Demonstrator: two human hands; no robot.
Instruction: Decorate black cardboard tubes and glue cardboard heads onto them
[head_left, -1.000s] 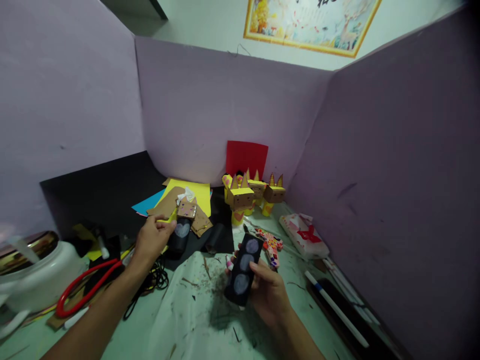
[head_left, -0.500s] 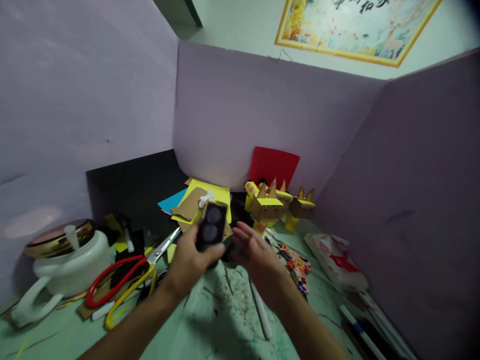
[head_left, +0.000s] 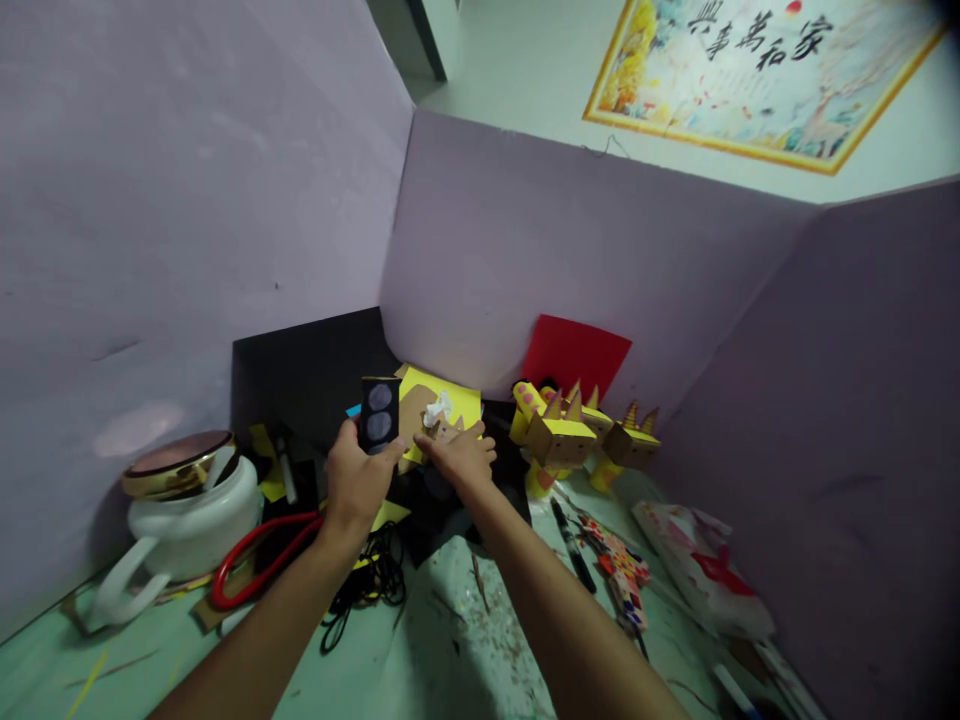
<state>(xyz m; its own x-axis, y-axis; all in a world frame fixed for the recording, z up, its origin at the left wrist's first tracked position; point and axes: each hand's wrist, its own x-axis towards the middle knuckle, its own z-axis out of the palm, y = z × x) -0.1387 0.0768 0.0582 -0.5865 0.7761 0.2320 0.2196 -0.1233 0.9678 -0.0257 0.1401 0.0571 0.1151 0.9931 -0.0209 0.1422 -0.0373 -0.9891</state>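
Note:
My left hand (head_left: 360, 478) grips a small black rectangular piece (head_left: 379, 408) with two grey circles on its face, held upright. To its right, my right hand (head_left: 461, 460) reaches over the paper pile with its fingers apart. Close to those fingertips lie a brown cardboard piece (head_left: 416, 412) and a crumpled white tissue (head_left: 438, 408), on a yellow sheet (head_left: 461, 398). Whether the right fingers touch any of these I cannot tell. Red-handled scissors (head_left: 255, 560) lie partly hidden behind my left forearm.
Several yellow-and-brown cardboard figures with striped horns (head_left: 566, 440) stand at the back right, before a red sheet (head_left: 577, 355). A white pot (head_left: 199, 525) is at left. A black cord (head_left: 375, 575), a black pen (head_left: 573, 548) and a white-red packet (head_left: 705, 570) lie about.
My left hand has raised the black piece and moved it left. The right hand has gone forward, over the papers. The view has shifted, so a black pen now shows at right.

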